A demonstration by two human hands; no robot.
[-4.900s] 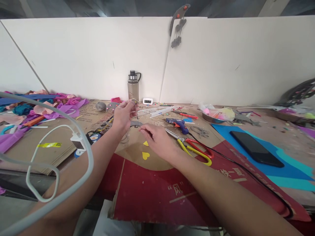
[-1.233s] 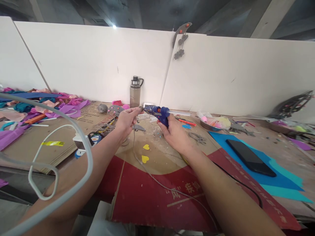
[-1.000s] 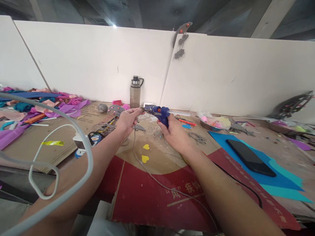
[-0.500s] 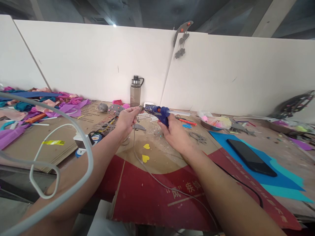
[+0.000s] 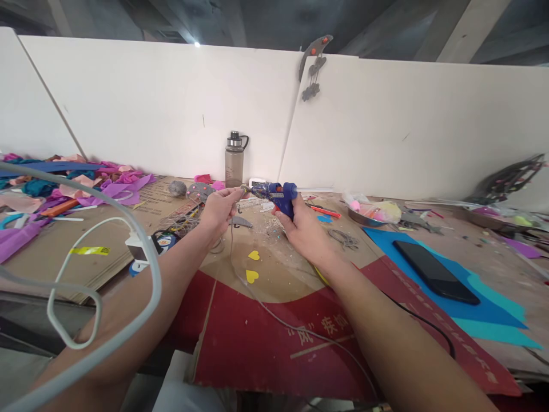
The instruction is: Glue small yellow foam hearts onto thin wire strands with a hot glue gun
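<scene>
My right hand [image 5: 302,229] grips a blue glue gun [image 5: 278,194] with a clear glue stick at its back, its nozzle aimed left. My left hand [image 5: 218,209] pinches a small grey piece [image 5: 242,189] right at the nozzle tip, and a thin grey wire [image 5: 257,297] hangs from it down across the cardboard. Both hands are raised a little above the table. Two yellow paper hearts [image 5: 252,266] lie on the cardboard below them.
A grey water bottle [image 5: 233,159] stands by the white partition. A black phone [image 5: 434,272] lies on blue paper [image 5: 493,309] at right. Crumpled purple and pink paper [image 5: 64,189] piles at left, and a white charger with cable [image 5: 135,247] sits nearby. A bowl [image 5: 371,210] of bits is behind.
Since 4.9 s ago my right hand picked up the glue gun from the table and brought its nozzle to the piece in my left hand. In the last second the gun tilted slightly more level.
</scene>
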